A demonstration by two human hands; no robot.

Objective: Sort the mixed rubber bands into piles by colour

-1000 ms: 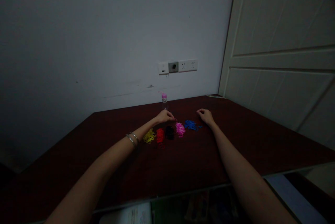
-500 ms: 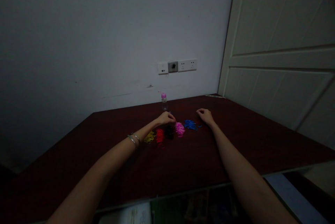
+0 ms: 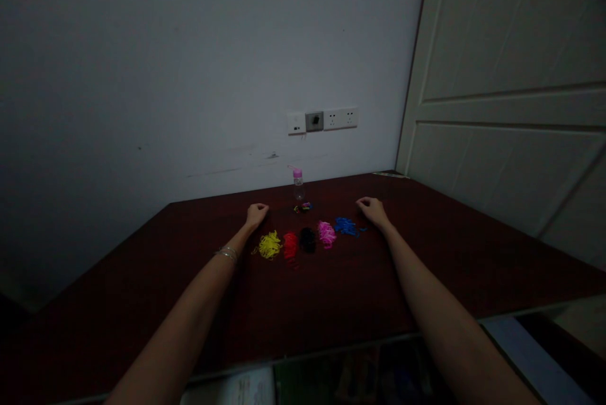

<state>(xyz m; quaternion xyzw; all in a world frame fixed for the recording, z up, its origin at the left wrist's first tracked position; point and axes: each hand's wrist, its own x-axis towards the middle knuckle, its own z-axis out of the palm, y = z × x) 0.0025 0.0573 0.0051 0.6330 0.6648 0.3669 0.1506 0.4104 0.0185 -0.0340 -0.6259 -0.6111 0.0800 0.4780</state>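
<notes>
My left hand (image 3: 258,214) rests on the table behind the pile of yellow rubber bands (image 3: 269,245), fingers curled in, with nothing visible in them. To the right, my right hand (image 3: 372,210) lies beyond the blue bands (image 3: 346,226), its fingers curled and thumb against them; nothing shows there either. Between my arms the bands form a row: yellow, then red (image 3: 290,246), black (image 3: 307,240), pink (image 3: 326,234) and blue. A small heap of mixed-colour bands (image 3: 303,207) sits behind the row, in front of a clear bottle with a pink cap (image 3: 298,185).
The dark red table (image 3: 341,291) meets a pale wall (image 3: 213,77) with sockets (image 3: 341,118). A white panelled door (image 3: 502,159) stands along the right side. Below the front edge, an open space holds a white item (image 3: 250,386) and other dim things.
My left hand has moved left from beside the pink pile to behind the yellow one, uncovering the mixed heap. My right hand has stayed put. The view has shifted slightly.
</notes>
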